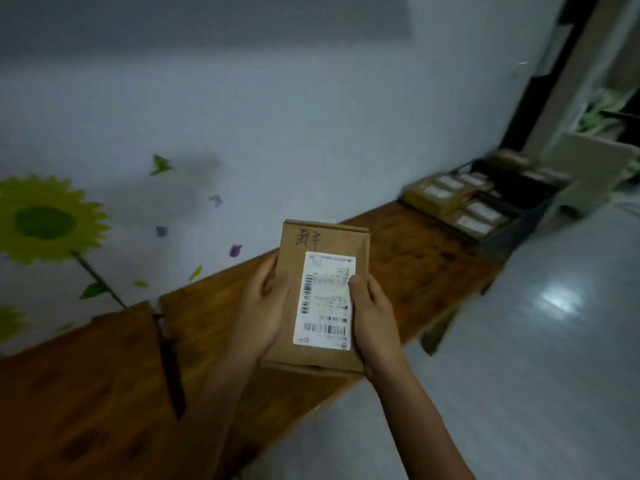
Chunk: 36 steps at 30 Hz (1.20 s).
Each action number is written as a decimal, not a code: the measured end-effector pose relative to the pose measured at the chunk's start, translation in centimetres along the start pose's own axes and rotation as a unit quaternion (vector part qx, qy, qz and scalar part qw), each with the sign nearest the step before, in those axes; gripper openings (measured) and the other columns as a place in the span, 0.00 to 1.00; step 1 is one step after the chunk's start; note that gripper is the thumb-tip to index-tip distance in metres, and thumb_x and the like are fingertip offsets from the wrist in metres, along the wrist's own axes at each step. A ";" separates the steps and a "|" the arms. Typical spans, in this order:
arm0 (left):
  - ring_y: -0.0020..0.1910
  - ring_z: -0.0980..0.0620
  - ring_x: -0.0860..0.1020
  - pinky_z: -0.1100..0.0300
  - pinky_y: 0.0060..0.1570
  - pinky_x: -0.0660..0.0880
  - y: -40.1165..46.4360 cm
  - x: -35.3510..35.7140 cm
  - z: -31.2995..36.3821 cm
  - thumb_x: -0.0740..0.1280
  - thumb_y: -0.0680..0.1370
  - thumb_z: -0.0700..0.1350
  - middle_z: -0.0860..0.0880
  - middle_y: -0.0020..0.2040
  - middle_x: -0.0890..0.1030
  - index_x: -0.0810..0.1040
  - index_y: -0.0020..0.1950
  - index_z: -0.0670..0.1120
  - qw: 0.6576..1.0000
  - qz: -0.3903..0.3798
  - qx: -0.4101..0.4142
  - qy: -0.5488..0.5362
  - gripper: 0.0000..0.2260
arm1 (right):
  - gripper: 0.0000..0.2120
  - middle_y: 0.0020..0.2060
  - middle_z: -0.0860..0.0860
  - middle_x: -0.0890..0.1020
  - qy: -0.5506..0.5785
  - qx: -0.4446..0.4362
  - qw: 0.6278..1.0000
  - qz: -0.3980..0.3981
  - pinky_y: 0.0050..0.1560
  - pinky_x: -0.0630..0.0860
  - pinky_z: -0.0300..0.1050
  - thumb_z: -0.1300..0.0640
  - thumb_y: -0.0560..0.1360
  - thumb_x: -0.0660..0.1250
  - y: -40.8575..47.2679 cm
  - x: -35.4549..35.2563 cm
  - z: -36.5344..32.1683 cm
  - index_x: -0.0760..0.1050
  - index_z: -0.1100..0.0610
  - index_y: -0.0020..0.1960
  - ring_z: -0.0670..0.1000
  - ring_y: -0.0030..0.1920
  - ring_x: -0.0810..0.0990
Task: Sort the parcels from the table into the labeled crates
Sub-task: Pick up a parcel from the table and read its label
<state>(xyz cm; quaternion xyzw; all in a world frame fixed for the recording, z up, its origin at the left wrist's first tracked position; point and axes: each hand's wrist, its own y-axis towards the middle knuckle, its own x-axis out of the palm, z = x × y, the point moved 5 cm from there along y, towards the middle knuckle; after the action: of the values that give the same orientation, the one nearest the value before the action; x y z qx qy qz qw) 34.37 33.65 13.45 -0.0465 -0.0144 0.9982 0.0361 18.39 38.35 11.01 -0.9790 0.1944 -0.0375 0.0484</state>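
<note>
Two hands held one flat brown cardboard parcel (pixel 322 296) above the long brown wooden table (pixel 415 258). Our left hand (pixel 263 306) curled round its left edge, and our right hand (pixel 372 313) gripped the right edge, thumb pressed on the white barcoded shipping label (pixel 325 306). Dark handwriting sat above that label. Well apart, at the table's far end, we saw a dark crate (pixel 519 223) with more brown labelled parcels (pixel 450 199) in it, blurred. A yellow sunflower decal (pixel 45 220) marked the pale wall.
</note>
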 end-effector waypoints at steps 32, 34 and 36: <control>0.57 0.51 0.77 0.60 0.53 0.73 37.8 88.9 -4.4 0.59 0.84 0.54 0.50 0.60 0.77 0.76 0.62 0.50 0.945 -0.253 0.029 0.206 0.12 | 0.13 0.51 0.47 0.86 -0.160 0.090 0.929 0.322 0.50 0.84 0.47 0.45 0.84 0.58 53.6 -72.0 1.3 0.79 0.45 0.62 0.47 0.49 0.85; 0.59 0.48 0.76 0.56 0.57 0.74 39.7 92.3 -6.8 0.59 0.84 0.51 0.49 0.62 0.77 0.78 0.61 0.48 0.942 -0.244 0.018 0.231 0.12 | 0.14 0.52 0.48 0.85 -0.188 0.108 0.931 0.294 0.53 0.83 0.50 0.44 0.84 0.57 57.3 -75.2 2.6 0.78 0.45 0.62 0.48 0.50 0.84; 0.49 0.50 0.79 0.51 0.52 0.78 42.2 95.6 -8.4 0.57 0.84 0.52 0.49 0.51 0.81 0.78 0.49 0.50 0.950 -0.216 0.002 0.227 0.12 | 0.13 0.49 0.50 0.84 -0.216 0.137 0.935 0.246 0.54 0.82 0.52 0.44 0.84 0.57 62.7 -78.1 4.1 0.78 0.48 0.56 0.49 0.48 0.83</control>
<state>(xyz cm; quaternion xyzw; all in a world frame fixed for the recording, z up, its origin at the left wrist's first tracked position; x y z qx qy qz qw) -62.79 -1.22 -5.08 -0.2671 -0.0131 0.9297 0.2533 -76.86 11.04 -4.21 -0.8690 0.4067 0.1617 0.2308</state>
